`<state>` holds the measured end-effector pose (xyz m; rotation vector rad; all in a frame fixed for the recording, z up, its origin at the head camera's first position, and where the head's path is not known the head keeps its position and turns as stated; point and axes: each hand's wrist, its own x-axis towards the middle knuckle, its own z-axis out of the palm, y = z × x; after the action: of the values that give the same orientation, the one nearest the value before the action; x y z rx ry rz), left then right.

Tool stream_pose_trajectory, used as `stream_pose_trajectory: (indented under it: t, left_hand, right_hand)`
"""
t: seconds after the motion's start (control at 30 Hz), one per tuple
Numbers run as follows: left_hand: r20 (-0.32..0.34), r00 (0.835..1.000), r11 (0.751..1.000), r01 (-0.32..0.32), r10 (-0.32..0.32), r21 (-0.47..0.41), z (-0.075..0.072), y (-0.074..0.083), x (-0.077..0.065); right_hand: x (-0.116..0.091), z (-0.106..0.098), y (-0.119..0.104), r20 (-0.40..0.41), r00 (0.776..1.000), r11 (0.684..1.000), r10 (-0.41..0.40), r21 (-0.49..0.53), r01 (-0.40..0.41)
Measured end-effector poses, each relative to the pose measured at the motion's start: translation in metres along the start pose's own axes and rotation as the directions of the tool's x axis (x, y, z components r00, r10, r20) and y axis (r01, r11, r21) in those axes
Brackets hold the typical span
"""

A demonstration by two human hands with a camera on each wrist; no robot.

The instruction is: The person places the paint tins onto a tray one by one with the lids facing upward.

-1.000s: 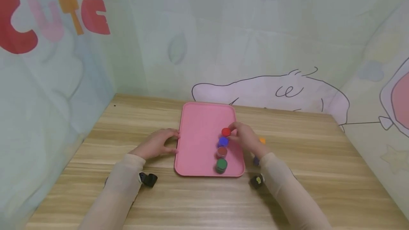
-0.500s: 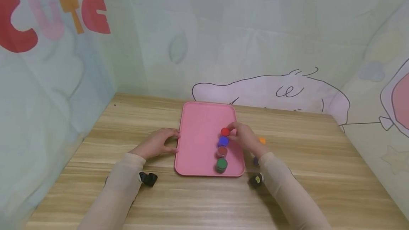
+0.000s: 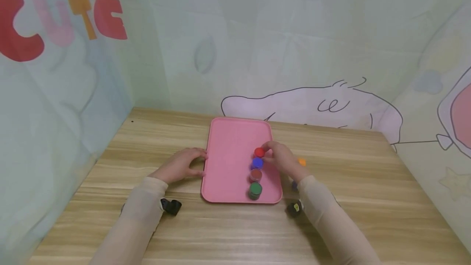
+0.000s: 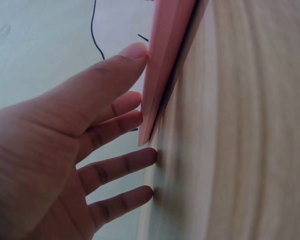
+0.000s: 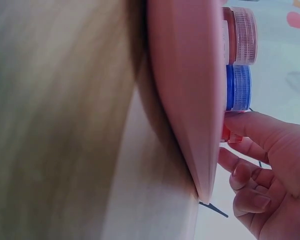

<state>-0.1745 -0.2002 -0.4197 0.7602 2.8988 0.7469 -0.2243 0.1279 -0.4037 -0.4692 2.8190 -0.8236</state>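
A pink tray [image 3: 232, 142] lies on the wooden table. Along its right side stand small lidded jars in a row: a green jar [image 3: 255, 191] nearest, then a brownish-red jar [image 3: 255, 175], a blue jar [image 3: 257, 163] and a red jar [image 3: 259, 152] farthest. My right hand [image 3: 282, 158] pinches the red jar between thumb and fingers, as the right wrist view also shows. At the tray's left edge, my left hand [image 3: 181, 164] has its fingers spread; thumb and some fingertips touch the rim in the left wrist view.
Right of the tray, partly behind my right arm, are an orange item [image 3: 302, 162] and a dark blue item [image 3: 295, 185]. Black wrist devices sit at my left wrist [image 3: 171, 207] and right wrist [image 3: 295, 208]. A printed cloth wall [image 3: 176, 52] stands behind the table.
The red jar has shifted very slightly left, into line with the blue jar, with my right hand still on it. My left hand has not visibly moved.
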Motion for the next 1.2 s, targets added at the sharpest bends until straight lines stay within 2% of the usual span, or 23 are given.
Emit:
stream_pose_trajectory:
  t: [0.07, 0.3, 0.87, 1.2]
  left_hand:
    - [0.0, 1.0, 1.0, 0.0, 0.0, 0.002, 0.0, 0.0, 0.0]
    - [-0.004, 1.0, 1.0, 0.004, -0.004, -0.02, 0.001, 0.0, 0.0]
    - [-0.003, 1.0, 1.0, 0.002, -0.002, -0.028, 0.003, -0.003, 0.001]
    - [0.002, 1.0, 1.0, 0.002, -0.002, -0.026, 0.002, -0.003, 0.001]
  right_hand:
    - [0.0, 0.0, 0.0, 0.0, 1.0, 1.0, 0.01, 0.005, -0.01]
    - [0.0, 0.0, 0.002, -0.031, 0.999, 0.998, -0.041, -0.048, 0.04]
    - [-0.009, -0.008, 0.002, -0.044, 0.998, 0.994, -0.052, -0.095, 0.047]
    - [-0.019, -0.015, 0.002, -0.041, 0.999, 0.991, -0.026, -0.131, 0.021]
